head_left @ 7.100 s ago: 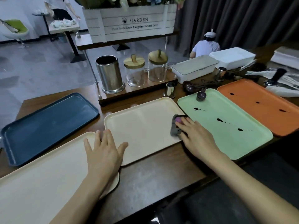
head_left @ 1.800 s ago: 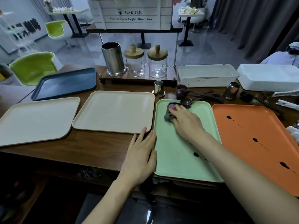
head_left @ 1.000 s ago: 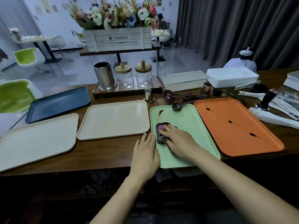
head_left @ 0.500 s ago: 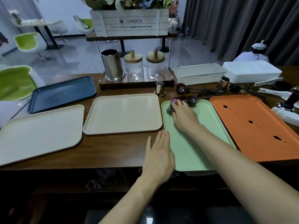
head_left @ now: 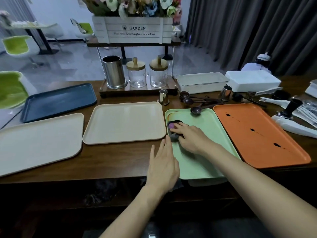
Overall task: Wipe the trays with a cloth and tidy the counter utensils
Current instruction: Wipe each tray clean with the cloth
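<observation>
My right hand [head_left: 190,137] presses a small grey and purple cloth [head_left: 172,130] flat against the left side of the green tray [head_left: 205,152]. A brown smear shows at that tray's far left corner. My left hand [head_left: 163,166] lies flat with straight fingers on the counter and the green tray's near left edge. A dark wooden spoon [head_left: 196,110] rests on the green tray's far rim. The orange tray [head_left: 257,134] to the right carries dark spots. Two cream trays [head_left: 125,122] [head_left: 37,141] and a dark blue tray [head_left: 58,101] lie to the left.
More dark spoons [head_left: 187,98] and two small steel cups [head_left: 163,97] [head_left: 226,93] sit behind the trays. A steel canister [head_left: 114,72] and two glass jars [head_left: 137,74] stand on a wooden stand. White boxes [head_left: 202,81] and packets [head_left: 295,124] crowd the right.
My right hand has drawn the cloth back from the green tray's far edge toward its left middle. My left hand has stayed at the tray's near left edge.
</observation>
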Demonstrator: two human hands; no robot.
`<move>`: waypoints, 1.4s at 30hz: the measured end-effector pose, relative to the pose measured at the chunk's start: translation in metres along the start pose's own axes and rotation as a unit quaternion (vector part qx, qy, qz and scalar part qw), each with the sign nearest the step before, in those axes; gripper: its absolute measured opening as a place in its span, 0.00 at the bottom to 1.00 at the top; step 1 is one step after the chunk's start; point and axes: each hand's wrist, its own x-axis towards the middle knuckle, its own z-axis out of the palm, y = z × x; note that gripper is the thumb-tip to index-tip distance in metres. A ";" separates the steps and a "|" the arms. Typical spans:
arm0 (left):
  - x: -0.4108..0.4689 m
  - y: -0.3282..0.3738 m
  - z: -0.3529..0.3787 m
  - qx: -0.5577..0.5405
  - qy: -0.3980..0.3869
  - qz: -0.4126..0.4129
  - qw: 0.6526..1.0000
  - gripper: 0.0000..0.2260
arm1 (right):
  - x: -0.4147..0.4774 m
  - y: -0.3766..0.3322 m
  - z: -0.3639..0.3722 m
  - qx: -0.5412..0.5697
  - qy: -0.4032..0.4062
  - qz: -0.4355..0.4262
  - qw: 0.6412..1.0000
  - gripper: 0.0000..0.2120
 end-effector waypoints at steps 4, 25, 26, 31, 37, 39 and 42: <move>0.000 -0.001 0.002 0.008 0.004 0.007 1.000 0.33 | 0.000 0.000 0.003 -0.005 0.002 0.001 1.000 0.26; 0.003 0.003 0.004 -0.007 0.022 -0.026 0.999 0.31 | 0.008 0.010 -0.004 -0.006 -0.010 -0.039 0.999 0.25; 0.003 0.003 0.004 -0.014 0.027 -0.032 0.999 0.30 | -0.006 0.010 -0.001 0.003 -0.011 -0.040 0.999 0.25; 0.001 0.005 0.003 0.003 0.022 -0.032 0.999 0.28 | -0.070 0.006 0.007 0.018 -0.022 -0.038 0.999 0.25; -0.001 0.006 0.003 0.008 0.010 -0.032 0.999 0.24 | -0.124 -0.005 0.001 0.051 -0.037 0.018 0.998 0.28; -0.001 0.006 0.003 0.008 0.008 -0.031 0.999 0.24 | -0.129 -0.011 0.003 0.045 -0.021 0.021 0.999 0.27; -0.001 0.006 0.003 0.011 0.006 -0.031 0.999 0.25 | -0.127 -0.019 0.010 0.034 0.015 0.012 0.999 0.24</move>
